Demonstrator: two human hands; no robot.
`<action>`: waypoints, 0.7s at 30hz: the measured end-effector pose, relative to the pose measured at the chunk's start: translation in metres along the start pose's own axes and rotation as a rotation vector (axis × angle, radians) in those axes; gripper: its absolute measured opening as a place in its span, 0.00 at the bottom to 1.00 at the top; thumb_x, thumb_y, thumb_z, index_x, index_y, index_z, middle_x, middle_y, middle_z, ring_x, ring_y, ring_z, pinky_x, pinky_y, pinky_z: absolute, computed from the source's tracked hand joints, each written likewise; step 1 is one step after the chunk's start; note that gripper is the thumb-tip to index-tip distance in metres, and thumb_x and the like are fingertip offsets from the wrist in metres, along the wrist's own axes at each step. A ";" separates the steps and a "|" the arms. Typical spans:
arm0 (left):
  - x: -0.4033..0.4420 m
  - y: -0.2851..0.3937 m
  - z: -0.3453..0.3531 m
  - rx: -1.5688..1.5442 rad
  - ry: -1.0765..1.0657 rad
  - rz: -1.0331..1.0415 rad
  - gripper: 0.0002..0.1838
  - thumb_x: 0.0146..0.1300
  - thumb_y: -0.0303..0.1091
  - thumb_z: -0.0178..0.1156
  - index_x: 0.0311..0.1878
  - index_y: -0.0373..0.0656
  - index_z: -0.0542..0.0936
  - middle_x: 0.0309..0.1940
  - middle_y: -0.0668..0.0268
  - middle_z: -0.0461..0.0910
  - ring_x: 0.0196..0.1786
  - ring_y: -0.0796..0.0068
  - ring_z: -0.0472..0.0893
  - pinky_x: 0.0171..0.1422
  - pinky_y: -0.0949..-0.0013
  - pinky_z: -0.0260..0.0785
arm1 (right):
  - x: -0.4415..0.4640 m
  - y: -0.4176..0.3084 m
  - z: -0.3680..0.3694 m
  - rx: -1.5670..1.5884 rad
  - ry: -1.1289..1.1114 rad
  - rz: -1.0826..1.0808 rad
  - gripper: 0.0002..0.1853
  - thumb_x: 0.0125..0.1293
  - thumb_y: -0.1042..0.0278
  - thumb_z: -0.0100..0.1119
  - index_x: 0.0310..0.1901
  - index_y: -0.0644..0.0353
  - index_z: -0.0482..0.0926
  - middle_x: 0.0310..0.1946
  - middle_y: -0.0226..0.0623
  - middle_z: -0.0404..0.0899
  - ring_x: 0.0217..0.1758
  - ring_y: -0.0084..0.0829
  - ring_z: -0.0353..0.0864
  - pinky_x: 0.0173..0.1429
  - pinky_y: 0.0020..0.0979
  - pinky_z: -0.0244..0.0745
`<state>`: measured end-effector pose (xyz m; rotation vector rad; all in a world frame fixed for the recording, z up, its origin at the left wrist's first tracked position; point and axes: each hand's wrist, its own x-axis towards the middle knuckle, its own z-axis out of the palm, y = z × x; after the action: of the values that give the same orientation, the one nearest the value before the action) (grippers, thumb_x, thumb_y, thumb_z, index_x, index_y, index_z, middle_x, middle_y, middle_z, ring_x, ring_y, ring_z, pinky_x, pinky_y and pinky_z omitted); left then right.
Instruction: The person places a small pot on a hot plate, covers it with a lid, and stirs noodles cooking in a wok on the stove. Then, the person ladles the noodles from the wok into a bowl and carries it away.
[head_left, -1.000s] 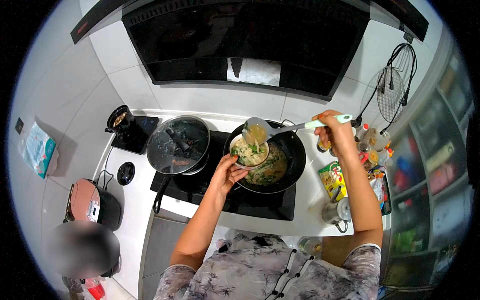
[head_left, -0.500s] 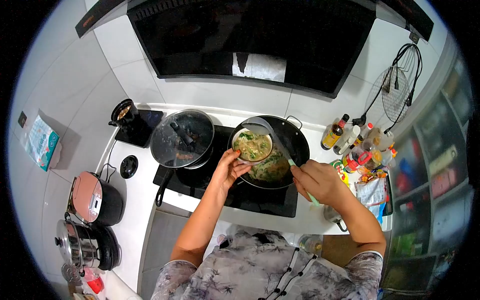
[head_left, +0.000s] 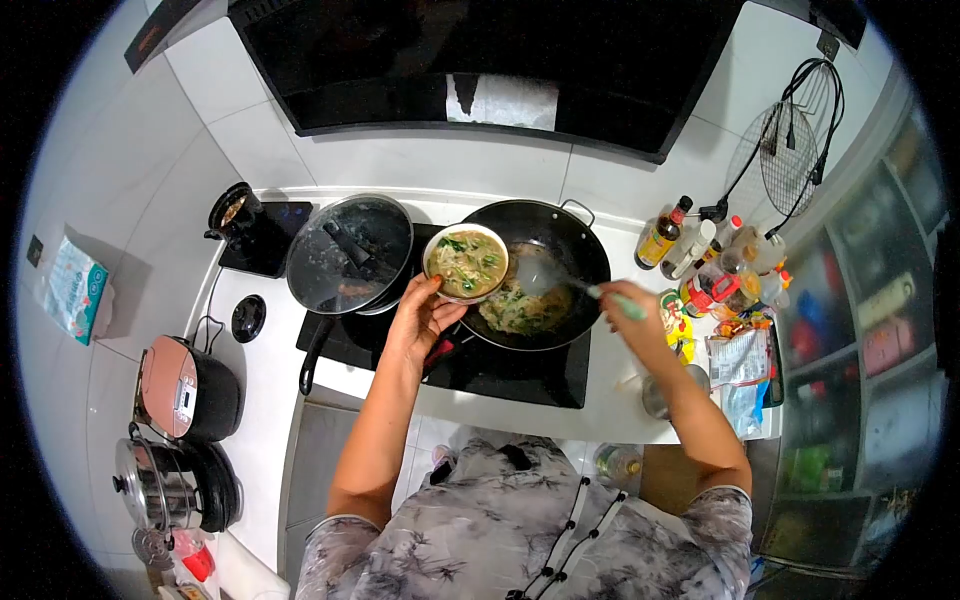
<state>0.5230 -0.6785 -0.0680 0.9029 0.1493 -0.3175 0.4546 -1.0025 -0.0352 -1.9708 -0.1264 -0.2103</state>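
Observation:
My left hand (head_left: 426,318) holds a white bowl (head_left: 466,262) of soupy noodles and greens from below, fingers around its near rim. The bowl hangs over the left edge of a black wok (head_left: 572,232). Closed around the pale green handle of a ladle (head_left: 622,304), my right hand (head_left: 636,322) is at the wok's right side. The ladle's head is blurred and sits inside the wok, over cooked noodles and greens (head_left: 522,310).
A lidded pan (head_left: 350,255) stands left on the black cooktop (head_left: 490,377), its handle toward me. Bottles (head_left: 662,236), food packets (head_left: 740,358) and a metal pitcher (head_left: 660,398) stand right. A rice cooker (head_left: 190,388) and steel pot (head_left: 150,485) are far left. The range hood (head_left: 400,60) is above.
The ladle has gone from above the bowl down into the wok. My left hand has drawn the bowl leftward, away from the wok's middle. The camera view has shifted slightly.

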 end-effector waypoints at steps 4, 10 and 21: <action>-0.003 0.002 0.000 0.005 0.002 0.002 0.25 0.59 0.40 0.60 0.56 0.43 0.66 0.41 0.52 0.77 0.42 0.58 0.82 0.46 0.60 0.79 | -0.003 0.021 0.031 -0.316 -0.260 -0.512 0.13 0.56 0.78 0.58 0.45 0.61 0.77 0.33 0.40 0.75 0.35 0.38 0.77 0.38 0.32 0.74; -0.003 0.003 -0.004 0.057 0.027 -0.029 0.24 0.58 0.42 0.61 0.55 0.47 0.67 0.45 0.53 0.74 0.45 0.56 0.81 0.52 0.58 0.76 | -0.007 0.014 0.013 -0.650 -0.713 -0.642 0.25 0.48 0.81 0.55 0.52 0.57 0.72 0.41 0.40 0.69 0.48 0.41 0.72 0.47 0.36 0.72; 0.001 0.000 0.006 0.035 -0.003 -0.006 0.24 0.59 0.40 0.60 0.55 0.42 0.67 0.40 0.54 0.78 0.40 0.59 0.83 0.46 0.61 0.79 | 0.013 0.026 -0.025 -0.644 -0.313 -0.539 0.17 0.51 0.78 0.57 0.46 0.62 0.75 0.32 0.43 0.72 0.36 0.45 0.76 0.41 0.38 0.74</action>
<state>0.5243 -0.6833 -0.0646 0.9369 0.1444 -0.3273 0.4703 -1.0357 -0.0466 -2.5647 -0.8918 -0.3160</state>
